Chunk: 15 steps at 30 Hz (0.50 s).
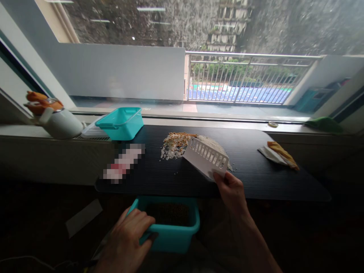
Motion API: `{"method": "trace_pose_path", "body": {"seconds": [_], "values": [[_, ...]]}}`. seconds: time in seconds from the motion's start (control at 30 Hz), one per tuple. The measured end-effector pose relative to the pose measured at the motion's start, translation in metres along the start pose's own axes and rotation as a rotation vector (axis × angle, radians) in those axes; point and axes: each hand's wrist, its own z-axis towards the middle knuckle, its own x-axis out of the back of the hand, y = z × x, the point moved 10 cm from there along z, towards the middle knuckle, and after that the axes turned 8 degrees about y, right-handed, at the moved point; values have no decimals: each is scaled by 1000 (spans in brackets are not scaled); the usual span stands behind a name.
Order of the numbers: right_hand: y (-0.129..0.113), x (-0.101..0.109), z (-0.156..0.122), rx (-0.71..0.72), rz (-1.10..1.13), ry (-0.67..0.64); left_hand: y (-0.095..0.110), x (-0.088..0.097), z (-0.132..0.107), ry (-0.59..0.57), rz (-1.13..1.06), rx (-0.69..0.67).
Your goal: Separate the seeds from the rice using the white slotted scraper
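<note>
My right hand [231, 191] is closed on the near edge of a white slotted scraper [205, 157], held tilted over a pile of mixed white and yellowish grains [176, 145] on the black table [256, 178]. My left hand [129, 237] grips the left rim of a teal tub [173, 231] held below the table's near edge. Dark grains lie inside the tub.
A second teal tub [123, 123] stands at the table's far left beside clear lids [92, 131]. A white pot with orange items [58, 121] sits on the sill. A folded cloth with something yellow [280, 154] lies at the right. A blurred packet [123, 163] lies left of the grains.
</note>
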Motion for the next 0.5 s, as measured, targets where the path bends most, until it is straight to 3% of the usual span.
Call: {"method": "trace_pose_path", "body": {"seconds": [0.2,0.5], "values": [[1,16,26,16,-35,77,7,-7,6,-17,-9,-43],[-2,-10,47,-2,105,-57,10,-9,7,-46,-20,-61]]}}
